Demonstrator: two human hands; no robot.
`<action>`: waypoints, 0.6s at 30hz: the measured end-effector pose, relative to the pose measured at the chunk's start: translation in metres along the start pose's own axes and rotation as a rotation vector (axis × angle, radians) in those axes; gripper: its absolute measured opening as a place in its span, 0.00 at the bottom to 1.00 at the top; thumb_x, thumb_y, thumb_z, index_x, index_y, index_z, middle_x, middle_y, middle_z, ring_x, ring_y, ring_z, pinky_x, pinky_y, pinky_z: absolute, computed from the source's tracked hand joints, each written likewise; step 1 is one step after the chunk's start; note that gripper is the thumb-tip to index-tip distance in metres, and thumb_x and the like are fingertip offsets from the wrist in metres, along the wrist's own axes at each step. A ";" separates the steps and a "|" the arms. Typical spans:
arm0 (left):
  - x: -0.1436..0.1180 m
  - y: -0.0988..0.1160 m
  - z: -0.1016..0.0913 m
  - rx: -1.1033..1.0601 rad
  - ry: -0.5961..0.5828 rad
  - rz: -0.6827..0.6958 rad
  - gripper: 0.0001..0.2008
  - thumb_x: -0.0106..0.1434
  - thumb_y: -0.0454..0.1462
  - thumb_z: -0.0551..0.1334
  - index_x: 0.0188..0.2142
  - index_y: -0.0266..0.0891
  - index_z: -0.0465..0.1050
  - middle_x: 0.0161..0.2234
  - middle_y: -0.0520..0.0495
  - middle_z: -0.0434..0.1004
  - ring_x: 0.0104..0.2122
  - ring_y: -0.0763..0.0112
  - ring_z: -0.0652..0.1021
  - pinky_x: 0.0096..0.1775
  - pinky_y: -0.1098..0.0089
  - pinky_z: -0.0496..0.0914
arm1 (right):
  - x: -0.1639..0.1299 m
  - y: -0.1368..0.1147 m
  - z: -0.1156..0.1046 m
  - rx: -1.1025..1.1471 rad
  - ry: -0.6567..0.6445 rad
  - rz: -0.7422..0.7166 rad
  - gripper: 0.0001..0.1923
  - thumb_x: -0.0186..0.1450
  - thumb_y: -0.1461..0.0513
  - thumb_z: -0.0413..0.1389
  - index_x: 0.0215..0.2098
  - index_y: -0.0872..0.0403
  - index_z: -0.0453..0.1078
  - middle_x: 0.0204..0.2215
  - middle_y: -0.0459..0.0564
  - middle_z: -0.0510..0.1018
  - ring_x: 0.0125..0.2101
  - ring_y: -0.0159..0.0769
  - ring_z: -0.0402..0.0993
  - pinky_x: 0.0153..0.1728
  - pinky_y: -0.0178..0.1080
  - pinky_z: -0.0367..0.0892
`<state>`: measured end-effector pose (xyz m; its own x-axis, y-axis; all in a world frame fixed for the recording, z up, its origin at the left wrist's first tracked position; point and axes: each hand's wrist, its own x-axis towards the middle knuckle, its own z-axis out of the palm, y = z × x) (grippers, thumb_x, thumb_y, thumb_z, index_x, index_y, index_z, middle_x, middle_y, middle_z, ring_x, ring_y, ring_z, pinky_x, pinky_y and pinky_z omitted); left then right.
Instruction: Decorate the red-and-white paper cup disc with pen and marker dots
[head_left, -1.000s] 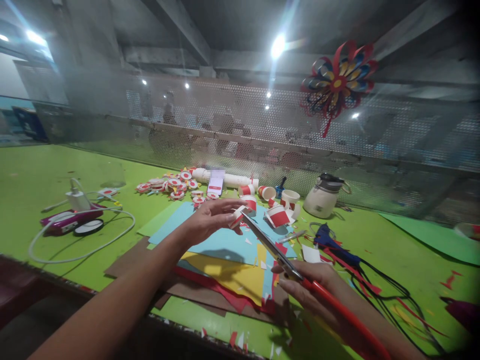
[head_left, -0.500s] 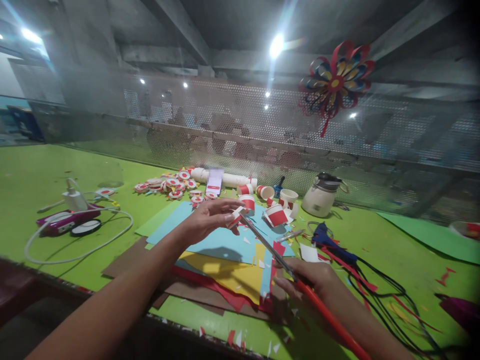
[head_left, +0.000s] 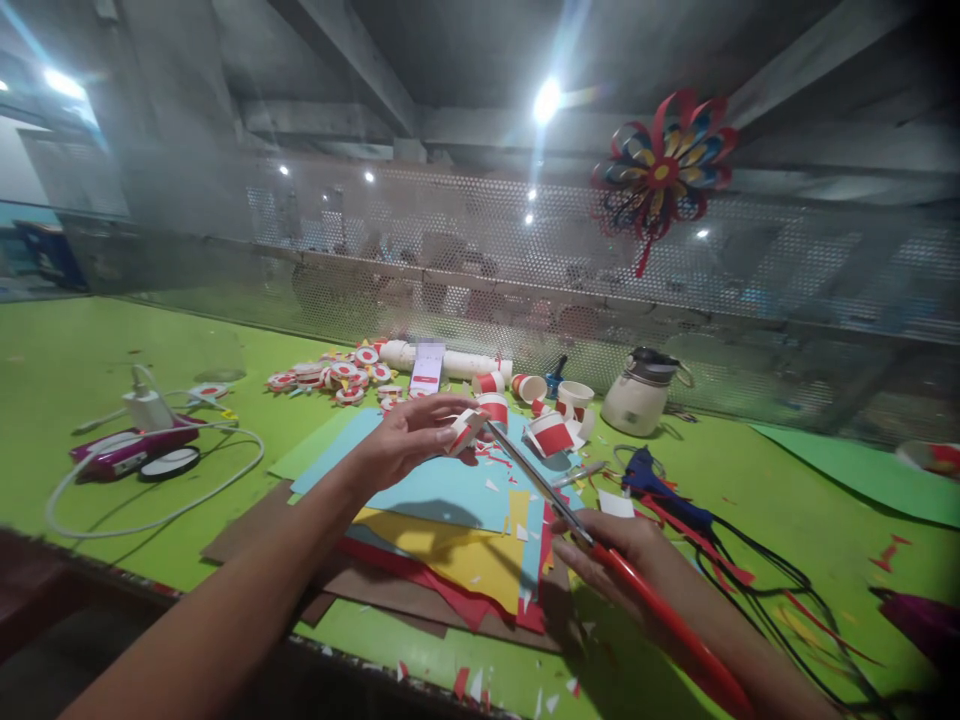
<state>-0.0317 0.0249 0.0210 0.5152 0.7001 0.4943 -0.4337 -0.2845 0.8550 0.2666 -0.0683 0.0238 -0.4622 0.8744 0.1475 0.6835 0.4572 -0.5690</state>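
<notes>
My left hand (head_left: 409,440) holds a small red-and-white paper cup (head_left: 463,432) above a stack of coloured paper sheets (head_left: 457,520). My right hand (head_left: 626,565) grips long red-handled scissors (head_left: 555,500), and their blade tips reach the cup. Blue, yellow and red sheets lie on brown card under both hands, on a green table (head_left: 90,345). Small paper scraps lie around the sheets.
More red-and-white cups (head_left: 551,432) and cut cup rounds (head_left: 330,372) lie beyond the sheets, beside a white tube (head_left: 457,362). A white kettle (head_left: 637,400), a glue gun with black cables (head_left: 675,500), a charger with white cable (head_left: 150,440) and a hanging paper pinwheel (head_left: 660,175) are around.
My left hand has shifted the cup slightly left. The scissors stay at the cup, with my right hand a little higher.
</notes>
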 end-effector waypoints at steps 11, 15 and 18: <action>-0.001 0.001 0.004 -0.015 0.000 0.030 0.23 0.62 0.37 0.72 0.57 0.43 0.78 0.52 0.36 0.83 0.50 0.54 0.82 0.49 0.58 0.79 | -0.003 -0.013 0.004 0.041 -0.033 0.036 0.16 0.71 0.52 0.53 0.32 0.53 0.73 0.28 0.48 0.78 0.29 0.36 0.72 0.30 0.35 0.64; 0.001 0.003 0.008 0.005 -0.074 0.041 0.23 0.64 0.37 0.70 0.58 0.41 0.77 0.50 0.35 0.84 0.49 0.56 0.83 0.48 0.59 0.78 | -0.005 -0.020 0.002 0.041 -0.058 0.023 0.17 0.72 0.51 0.50 0.31 0.53 0.68 0.27 0.47 0.74 0.28 0.34 0.68 0.30 0.34 0.61; 0.001 0.005 0.010 -0.001 -0.105 0.031 0.22 0.64 0.37 0.70 0.58 0.40 0.77 0.50 0.34 0.83 0.49 0.55 0.83 0.47 0.60 0.79 | -0.005 -0.023 -0.001 0.082 -0.096 0.029 0.20 0.72 0.49 0.48 0.29 0.53 0.65 0.26 0.46 0.70 0.27 0.34 0.65 0.29 0.34 0.60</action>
<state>-0.0262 0.0175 0.0275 0.5765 0.6182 0.5343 -0.4514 -0.3040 0.8389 0.2543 -0.0831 0.0371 -0.4977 0.8657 0.0540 0.6507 0.4138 -0.6367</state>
